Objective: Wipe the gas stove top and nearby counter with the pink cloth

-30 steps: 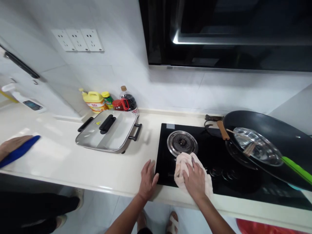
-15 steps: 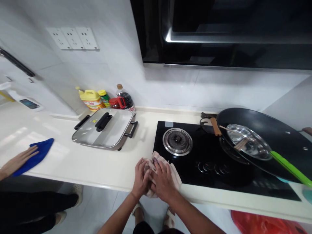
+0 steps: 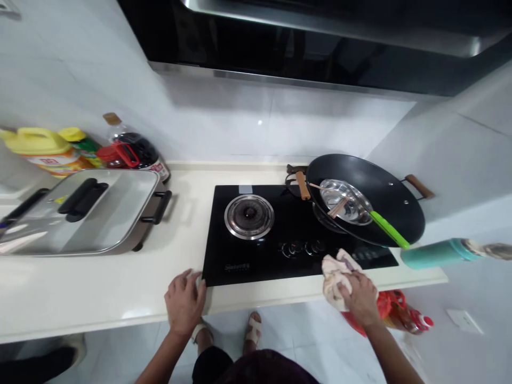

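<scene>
My right hand [image 3: 360,298] grips a pale pinkish cloth [image 3: 335,277] at the front edge of the black gas stove [image 3: 224,256]. The cloth is bunched and lies partly on the glass, partly over the counter's edge. My left hand [image 3: 184,301] rests on the white countertop [image 3: 100,298] by the stove's front left corner, fingers apart and holding nothing. Between the hands sit the control knobs [image 3: 302,248]. A round burner [image 3: 249,216] is at the stove's left.
A black wok [image 3: 384,197] with a metal bowl [image 3: 340,194] and a green-handled utensil [image 3: 388,229] covers the right burner. A teal bottle [image 3: 436,253] is at the right. An electric pan [image 3: 120,213] and several bottles stand left. The range hood [image 3: 280,48] hangs above.
My hands have parted: the right moved right along the stove's front edge with the cloth, the left let go and moved left. The view turned right; the other person's hand with the blue cloth left view.
</scene>
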A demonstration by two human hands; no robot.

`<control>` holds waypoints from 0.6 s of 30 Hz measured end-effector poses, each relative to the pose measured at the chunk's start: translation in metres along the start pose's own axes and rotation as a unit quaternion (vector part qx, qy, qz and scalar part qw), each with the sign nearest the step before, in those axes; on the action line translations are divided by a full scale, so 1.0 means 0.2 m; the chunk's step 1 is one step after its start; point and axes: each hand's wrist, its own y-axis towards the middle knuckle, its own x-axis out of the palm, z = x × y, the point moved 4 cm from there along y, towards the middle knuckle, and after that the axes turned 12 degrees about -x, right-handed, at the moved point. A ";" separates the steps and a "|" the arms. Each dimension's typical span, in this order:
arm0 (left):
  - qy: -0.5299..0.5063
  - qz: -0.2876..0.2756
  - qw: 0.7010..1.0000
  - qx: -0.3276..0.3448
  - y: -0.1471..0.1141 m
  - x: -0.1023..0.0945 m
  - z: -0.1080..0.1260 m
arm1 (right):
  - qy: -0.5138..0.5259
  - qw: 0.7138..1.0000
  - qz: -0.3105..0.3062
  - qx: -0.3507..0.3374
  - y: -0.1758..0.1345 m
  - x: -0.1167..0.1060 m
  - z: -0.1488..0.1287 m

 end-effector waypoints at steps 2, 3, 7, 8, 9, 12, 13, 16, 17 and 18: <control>0.016 -0.007 1.000 0.000 0.00 0.00 0.02 | -0.028 0.996 0.012 0.085 0.00 0.00 0.18; 0.019 -0.009 1.000 0.002 -0.01 0.00 0.02 | -0.039 0.992 0.022 0.115 -0.01 0.00 0.21; 0.017 -0.008 1.000 0.007 -0.02 -0.01 0.02 | -0.050 0.993 0.047 0.092 -0.03 0.03 -0.09; 0.014 -0.005 1.000 0.008 -0.02 -0.01 0.02 | -0.044 0.996 0.043 0.057 -0.04 0.03 -0.25; 0.010 -0.002 1.000 0.007 -0.02 -0.01 0.02 | -0.031 0.999 0.035 0.016 -0.04 0.03 -0.43; -0.009 0.005 1.000 0.005 -0.03 -0.02 0.02 | 0.010 0.997 0.006 -0.074 -0.02 0.00 -0.99; -0.020 0.006 1.000 0.003 -0.04 -0.02 0.02 | 0.030 0.994 -0.016 -0.102 0.00 -0.01 -1.16; -0.068 0.004 0.998 0.000 -0.05 -0.01 0.00 | 0.125 0.964 -0.083 -0.221 0.05 -0.04 -1.64; -0.091 0.002 0.996 0.000 -0.05 -0.01 -0.01 | 0.150 0.948 -0.101 -0.261 0.06 -0.06 -1.77; -0.117 0.002 0.993 -0.004 -0.05 -0.01 -0.02 | 0.170 0.933 -0.115 -0.295 0.08 -0.07 -1.89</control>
